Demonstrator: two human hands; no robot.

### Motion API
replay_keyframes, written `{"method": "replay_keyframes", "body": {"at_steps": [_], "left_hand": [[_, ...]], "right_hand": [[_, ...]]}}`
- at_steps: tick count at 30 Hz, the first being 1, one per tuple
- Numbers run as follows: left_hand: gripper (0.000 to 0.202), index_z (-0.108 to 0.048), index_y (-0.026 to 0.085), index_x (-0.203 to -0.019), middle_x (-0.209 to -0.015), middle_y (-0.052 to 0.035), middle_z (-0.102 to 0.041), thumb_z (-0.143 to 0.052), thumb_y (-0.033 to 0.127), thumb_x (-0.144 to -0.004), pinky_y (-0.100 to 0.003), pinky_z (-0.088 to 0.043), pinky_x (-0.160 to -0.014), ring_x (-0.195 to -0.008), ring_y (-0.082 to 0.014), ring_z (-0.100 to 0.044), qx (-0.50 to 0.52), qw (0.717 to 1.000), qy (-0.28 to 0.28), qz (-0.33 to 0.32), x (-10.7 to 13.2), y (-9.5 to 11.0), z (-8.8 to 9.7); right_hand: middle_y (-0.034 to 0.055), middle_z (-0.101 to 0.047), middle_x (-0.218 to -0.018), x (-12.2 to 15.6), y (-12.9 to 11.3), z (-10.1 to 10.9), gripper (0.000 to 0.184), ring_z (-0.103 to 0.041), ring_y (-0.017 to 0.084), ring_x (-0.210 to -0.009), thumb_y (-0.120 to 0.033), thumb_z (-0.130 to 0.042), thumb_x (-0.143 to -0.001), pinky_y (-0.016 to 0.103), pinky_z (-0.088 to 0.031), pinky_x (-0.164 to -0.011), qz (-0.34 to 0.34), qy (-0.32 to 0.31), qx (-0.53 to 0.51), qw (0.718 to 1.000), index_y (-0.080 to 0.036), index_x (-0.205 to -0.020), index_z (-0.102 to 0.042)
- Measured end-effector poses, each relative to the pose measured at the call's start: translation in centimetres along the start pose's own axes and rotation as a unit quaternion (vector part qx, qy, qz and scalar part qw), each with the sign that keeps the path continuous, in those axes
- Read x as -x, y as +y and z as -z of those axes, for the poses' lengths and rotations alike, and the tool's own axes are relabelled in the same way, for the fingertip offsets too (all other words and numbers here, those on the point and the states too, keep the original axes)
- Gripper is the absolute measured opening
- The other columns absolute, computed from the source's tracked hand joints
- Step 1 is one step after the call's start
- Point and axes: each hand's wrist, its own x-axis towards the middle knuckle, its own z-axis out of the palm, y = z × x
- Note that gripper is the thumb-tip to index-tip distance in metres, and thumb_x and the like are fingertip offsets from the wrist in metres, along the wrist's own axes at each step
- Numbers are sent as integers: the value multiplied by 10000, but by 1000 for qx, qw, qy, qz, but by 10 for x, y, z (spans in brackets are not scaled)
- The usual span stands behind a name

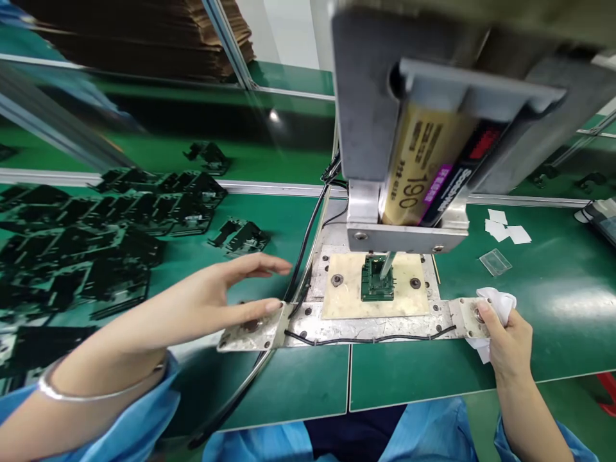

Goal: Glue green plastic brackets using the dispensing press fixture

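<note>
My left hand [226,301] hovers open over the left end of a riveted metal base plate [366,328], holding nothing, its thumb tip at the plate's edge. My right hand [505,337] grips a crumpled white cloth [498,308] and rests on the plate's right tab. Between the hands, a small green circuit board [376,280] sits on a cream fixture pad [375,292]. A metal nozzle [387,264] touches or nearly touches the board from above. It belongs to a clamped adhesive cartridge marked 190 [423,167], which overhangs the pad.
Many black parts [96,247] lie in rows on the green bench at left. Black cables [308,237] run beside the fixture. White paper pieces [503,226] and a clear plastic sleeve [495,262] lie right. Cardboard sheets [144,32] are stacked behind a glass partition.
</note>
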Motion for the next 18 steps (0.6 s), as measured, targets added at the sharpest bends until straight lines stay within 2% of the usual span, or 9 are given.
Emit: {"method": "replay_keyframes", "body": {"at_steps": [3, 6, 9, 11, 15, 18], "left_hand": [[785, -484, 304, -1375, -1394, -80, -564, -756, 604, -703, -443, -503, -1022, -1268, -331, -544, 29, 998, 27, -42, -17, 36, -16], [935, -455, 269, -1386, -1446, -118, -506, -836, 604, -600, -472, -506, -1029, -1289, -370, -522, 62, 995, 4, -73, -41, 66, -42], [808, -528, 221, -1264, -1336, -127, -585, -834, 582, -609, -475, -490, -1044, -1247, -359, -552, 89, 993, -28, -79, -60, 82, -63], [695, -565, 208, -1177, -1220, -114, -644, -824, 546, -628, -466, -490, -1035, -1168, -334, -599, 123, 989, -38, -70, -65, 87, -70], [536, -581, 217, -1078, -1081, -74, -681, -800, 483, -667, -394, -541, -910, -1025, -273, -651, 211, 972, -73, -72, -55, 95, -67], [445, -583, 201, -956, -899, -42, -675, -767, 511, -694, -321, -536, -700, -838, -227, -652, 206, 968, -136, -40, -41, 96, -55]], "right_hand": [[54, -652, -710, 0, 0, 1, 596, -588, 253, -667, -682, -823, -600, 303, -429, -550, 0, 5, 4, 1000, -133, -821, -755], [58, -647, -696, 1, 0, 1, 598, -591, 259, -663, -690, -822, -601, 303, -428, -541, 5, 7, 7, 1000, -129, -799, -748], [61, -650, -697, 1, -1, 1, 619, -605, 273, -676, -700, -819, -600, 302, -433, -536, 3, 1, 0, 1000, -127, -825, -750], [63, -652, -701, 1, -3, 0, 629, -616, 283, -689, -705, -814, -607, 303, -441, -539, 1, -3, 0, 1000, -125, -844, -751], [75, -667, -733, 4, -5, 1, 658, -622, 289, -693, -724, -799, -614, 310, -468, -548, -8, -9, 10, 1000, -119, -870, -752], [86, -668, -723, 4, 0, 5, 694, -632, 314, -694, -755, -796, -596, 310, -476, -506, -29, -9, 29, 999, -116, -865, -753]]}}
